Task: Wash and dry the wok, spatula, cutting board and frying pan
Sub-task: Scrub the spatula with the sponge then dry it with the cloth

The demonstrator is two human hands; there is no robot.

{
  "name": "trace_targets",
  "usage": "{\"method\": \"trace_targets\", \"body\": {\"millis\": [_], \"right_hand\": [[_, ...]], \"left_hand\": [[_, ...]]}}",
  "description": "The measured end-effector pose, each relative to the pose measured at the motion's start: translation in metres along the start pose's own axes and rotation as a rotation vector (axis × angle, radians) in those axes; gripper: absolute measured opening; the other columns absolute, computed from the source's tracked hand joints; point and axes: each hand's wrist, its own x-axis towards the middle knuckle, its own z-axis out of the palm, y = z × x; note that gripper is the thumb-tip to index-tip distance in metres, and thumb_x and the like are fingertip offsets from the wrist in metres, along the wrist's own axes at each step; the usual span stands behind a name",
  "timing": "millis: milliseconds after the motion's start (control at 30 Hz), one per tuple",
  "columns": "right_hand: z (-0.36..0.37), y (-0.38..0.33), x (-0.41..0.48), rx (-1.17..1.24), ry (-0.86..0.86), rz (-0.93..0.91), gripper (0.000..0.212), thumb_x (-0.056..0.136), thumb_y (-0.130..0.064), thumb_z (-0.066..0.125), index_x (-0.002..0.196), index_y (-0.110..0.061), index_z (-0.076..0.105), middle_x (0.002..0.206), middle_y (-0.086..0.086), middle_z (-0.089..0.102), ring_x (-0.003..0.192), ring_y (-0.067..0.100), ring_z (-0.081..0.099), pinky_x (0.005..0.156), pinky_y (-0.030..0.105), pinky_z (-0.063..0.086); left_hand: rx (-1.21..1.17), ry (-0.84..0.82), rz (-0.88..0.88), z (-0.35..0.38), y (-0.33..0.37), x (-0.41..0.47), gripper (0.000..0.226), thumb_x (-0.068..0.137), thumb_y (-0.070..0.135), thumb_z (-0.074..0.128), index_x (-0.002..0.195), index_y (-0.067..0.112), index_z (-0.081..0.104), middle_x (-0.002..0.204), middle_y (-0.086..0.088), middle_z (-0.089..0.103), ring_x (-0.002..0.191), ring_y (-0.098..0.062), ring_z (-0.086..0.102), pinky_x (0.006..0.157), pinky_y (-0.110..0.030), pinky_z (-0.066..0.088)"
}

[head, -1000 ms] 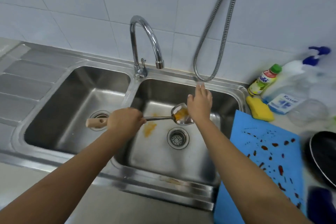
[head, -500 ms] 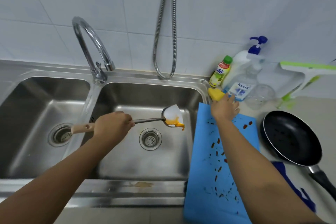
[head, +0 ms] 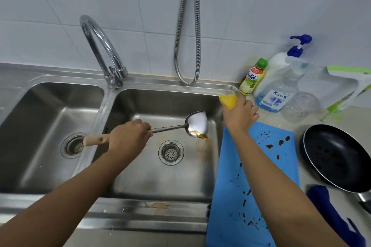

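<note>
fingers grip sponge [head: 228, 100] and spatula [head: 197, 124]

right hand [head: 240, 115] fingers curl round the yellow sponge at the sink [head: 170, 86] corner. left hand [head: 128, 136] fingers wrap the spatula handle; its scoop hangs over the sink, dripping orange sauce. best to bring the sponge to the scoop and rub hard, low over the drain [head: 171, 152].

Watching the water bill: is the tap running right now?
Off, as far as shows: no stream falls from the faucet spout into the right sink basin, where the left hand holds the sauce-smeared spatula.
</note>
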Motion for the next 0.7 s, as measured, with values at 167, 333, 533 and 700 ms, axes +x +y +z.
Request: {"method": "trace_targets", "body": {"millis": [167, 333, 533, 700], "right_hand": [[0.027, -0.049, -0.068, 0.005, -0.170, -0.276, 0.062, 0.088, -0.040, 0.060, 0.146, -0.034, 0.039, 0.128, 0.010, 0.045, 0.115, 0.030, 0.043, 0.095, 0.040, 0.035], [0.059, -0.068, -0.121, -0.015, -0.395, -0.476, 0.069, 0.093, -0.038, 0.058, 0.152, -0.039, 0.022, 0.143, 0.013, 0.026, 0.109, 0.033, 0.049, 0.086, 0.041, 0.049], [0.073, -0.059, -0.125, -0.099, -0.443, -0.429, 0.067, 0.095, -0.029, 0.054, 0.151, -0.041, 0.021, 0.147, 0.013, 0.024, 0.112, 0.033, 0.049, 0.086, 0.041, 0.048], [0.080, -0.084, -0.156, -0.083, -0.484, -0.698, 0.057, 0.093, -0.028, 0.052, 0.147, -0.037, 0.038, 0.146, 0.012, 0.031, 0.120, 0.032, 0.045, 0.092, 0.039, 0.045]], "left_hand": [[-0.003, -0.010, -0.068, -0.003, -0.009, -0.009, 0.028, 0.098, 0.042, 0.048, 0.107, 0.025, 0.069, 0.100, 0.005, 0.064, 0.088, -0.018, 0.062, 0.066, -0.031, 0.045], [0.032, 0.029, -0.176, 0.001, -0.032, -0.035, 0.033, 0.099, 0.043, 0.041, 0.097, 0.027, 0.069, 0.090, 0.005, 0.061, 0.079, -0.015, 0.058, 0.061, -0.029, 0.039], [-0.015, -0.041, -0.326, 0.000, -0.069, -0.065, 0.033, 0.098, 0.040, 0.038, 0.102, 0.024, 0.066, 0.100, 0.000, 0.063, 0.091, -0.022, 0.062, 0.071, -0.034, 0.046], [-0.026, -0.177, -0.302, 0.005, -0.069, -0.079, 0.032, 0.100, 0.044, 0.039, 0.105, 0.024, 0.064, 0.109, 0.002, 0.062, 0.094, -0.022, 0.063, 0.069, -0.032, 0.040]]}}
